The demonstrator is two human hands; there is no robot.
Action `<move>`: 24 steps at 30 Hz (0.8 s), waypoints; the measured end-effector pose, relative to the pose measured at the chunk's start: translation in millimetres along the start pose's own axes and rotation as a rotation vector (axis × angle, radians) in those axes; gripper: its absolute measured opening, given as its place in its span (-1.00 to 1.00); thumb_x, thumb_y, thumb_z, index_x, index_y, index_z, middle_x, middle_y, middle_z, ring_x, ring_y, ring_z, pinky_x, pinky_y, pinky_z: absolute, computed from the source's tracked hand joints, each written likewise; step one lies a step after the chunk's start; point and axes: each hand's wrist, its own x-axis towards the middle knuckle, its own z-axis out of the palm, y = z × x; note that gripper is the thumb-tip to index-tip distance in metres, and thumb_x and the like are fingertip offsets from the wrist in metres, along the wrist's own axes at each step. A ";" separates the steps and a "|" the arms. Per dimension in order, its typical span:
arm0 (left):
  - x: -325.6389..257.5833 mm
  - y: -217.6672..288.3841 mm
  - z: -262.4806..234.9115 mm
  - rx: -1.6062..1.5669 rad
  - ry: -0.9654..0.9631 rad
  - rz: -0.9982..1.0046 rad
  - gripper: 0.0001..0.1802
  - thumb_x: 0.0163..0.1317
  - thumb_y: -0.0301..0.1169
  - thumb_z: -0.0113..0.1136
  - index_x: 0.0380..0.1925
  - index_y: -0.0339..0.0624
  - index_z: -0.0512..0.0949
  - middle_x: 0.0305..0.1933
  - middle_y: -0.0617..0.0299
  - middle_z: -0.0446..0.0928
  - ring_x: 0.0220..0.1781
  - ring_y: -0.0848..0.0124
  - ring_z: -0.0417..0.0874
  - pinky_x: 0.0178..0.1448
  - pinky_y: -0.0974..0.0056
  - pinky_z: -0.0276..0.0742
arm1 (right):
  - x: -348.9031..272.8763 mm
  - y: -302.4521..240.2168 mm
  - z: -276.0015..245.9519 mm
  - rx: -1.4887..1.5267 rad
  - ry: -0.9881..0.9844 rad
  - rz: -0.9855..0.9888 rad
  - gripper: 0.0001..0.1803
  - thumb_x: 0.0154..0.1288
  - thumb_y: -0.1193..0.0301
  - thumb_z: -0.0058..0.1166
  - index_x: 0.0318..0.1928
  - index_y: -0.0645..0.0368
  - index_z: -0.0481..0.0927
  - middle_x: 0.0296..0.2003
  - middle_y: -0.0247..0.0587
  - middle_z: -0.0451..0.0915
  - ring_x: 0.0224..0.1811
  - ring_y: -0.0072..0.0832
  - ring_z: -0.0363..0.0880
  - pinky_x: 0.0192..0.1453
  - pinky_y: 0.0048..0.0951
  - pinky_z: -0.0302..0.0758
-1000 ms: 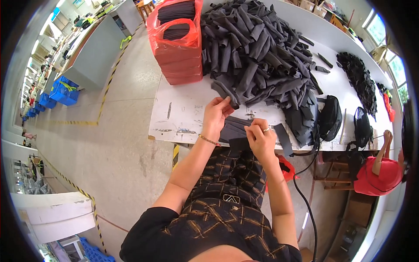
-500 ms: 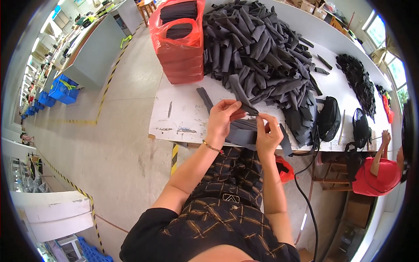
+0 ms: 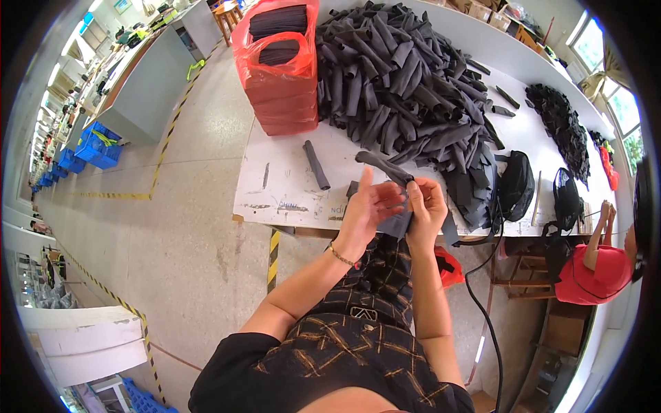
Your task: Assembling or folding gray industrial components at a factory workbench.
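A dark grey fabric tube point(image 3: 385, 167) is pinched at its near end by my right hand point(image 3: 426, 207), and its other end points up and left over the table. My left hand point(image 3: 370, 212) is just left of it, thumb raised and fingers apart, with nothing visibly in its grasp. Grey fabric strips point(image 3: 394, 224) lie at the table's near edge, partly hidden behind my hands. One loose grey tube point(image 3: 317, 165) rests on the white table left of my hands. Beyond them rises a large pile of similar grey tubes point(image 3: 392, 76).
A red plastic bag point(image 3: 284, 103) packed with dark folded fabric stands at the table's point(image 3: 258, 186) far left. Black mesh bags point(image 3: 518, 186) lie on the right. A black cable point(image 3: 482, 310) hangs beside me. A person in red point(image 3: 593, 274) sits farther right.
My left hand has let go of the tube and opened, moving slightly down and right. My right hand keeps hold of the tube, whose free end has swung left and down.
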 end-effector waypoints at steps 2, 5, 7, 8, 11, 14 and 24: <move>-2.2 2.6 -0.9 -0.040 -0.120 -0.049 -0.49 0.32 0.03 0.11 -0.19 -0.28 0.57 -0.24 0.16 0.63 -0.19 0.32 0.68 -0.17 0.23 0.63 | -5.1 2.9 -0.6 0.077 -0.031 0.075 -0.89 0.34 0.47 0.14 -0.18 0.23 0.54 -0.44 -0.49 0.50 -0.47 -0.79 0.31 -0.39 -0.72 0.23; 3.4 23.9 8.4 -0.040 -0.080 0.279 -0.75 0.35 -0.37 0.14 -0.13 -0.37 0.57 -0.19 0.04 0.65 -0.20 0.28 0.71 -0.06 0.22 0.67 | -5.4 9.5 -3.7 0.081 -0.072 0.163 -0.86 0.34 0.47 0.11 -0.17 0.26 0.50 -0.44 -0.48 0.47 -0.44 -0.80 0.33 -0.35 -0.70 0.26; 2.9 32.8 12.0 0.014 -0.050 0.338 -0.75 0.35 -0.38 0.14 -0.12 -0.37 0.56 -0.19 0.04 0.64 -0.20 0.27 0.71 -0.04 0.22 0.67 | -6.3 10.7 -3.0 -0.051 -0.005 0.070 -0.83 0.31 0.47 0.15 -0.17 0.26 0.48 -0.44 -0.47 0.47 -0.44 -0.80 0.33 -0.36 -0.69 0.27; 3.1 34.5 13.3 0.068 -0.020 0.396 -0.75 0.34 -0.39 0.14 -0.12 -0.38 0.56 -0.20 0.04 0.64 -0.19 0.26 0.71 -0.02 0.23 0.67 | -6.8 11.1 -2.8 -0.184 0.063 -0.023 -0.80 0.29 0.46 0.19 -0.18 0.26 0.47 -0.43 -0.47 0.46 -0.44 -0.80 0.33 -0.37 -0.69 0.27; -1.0 31.2 9.6 0.093 -0.082 0.381 -0.74 0.34 -0.41 0.14 -0.08 -0.40 0.54 -0.16 0.03 0.63 -0.14 0.27 0.69 -0.04 0.26 0.66 | -14.9 1.1 17.4 -0.293 -0.042 -0.083 -0.76 0.23 0.45 0.25 -0.20 0.23 0.45 -0.50 -0.52 0.37 -0.51 -0.83 0.26 -0.45 -0.74 0.19; -7.8 24.6 15.3 0.150 -0.116 0.311 -0.72 0.35 -0.42 0.13 -0.04 -0.40 0.53 -0.10 0.01 0.61 -0.07 0.27 0.67 0.03 0.24 0.63 | -4.9 9.5 25.5 -0.494 0.089 -0.107 -0.79 0.20 0.45 0.28 -0.30 0.26 0.50 -0.47 -0.48 0.46 -0.50 -0.73 0.32 -0.40 -0.64 0.29; 3.2 29.8 -1.2 0.015 -0.259 0.319 -0.69 0.40 -0.53 -0.07 0.10 -0.39 0.44 0.03 -0.05 0.56 0.14 0.09 0.58 0.24 0.09 0.53 | -15.6 10.5 12.1 -0.281 -0.066 0.054 -0.77 0.34 0.35 0.15 -0.24 0.31 0.59 -0.48 -0.51 0.48 -0.40 -0.77 0.33 -0.32 -0.69 0.27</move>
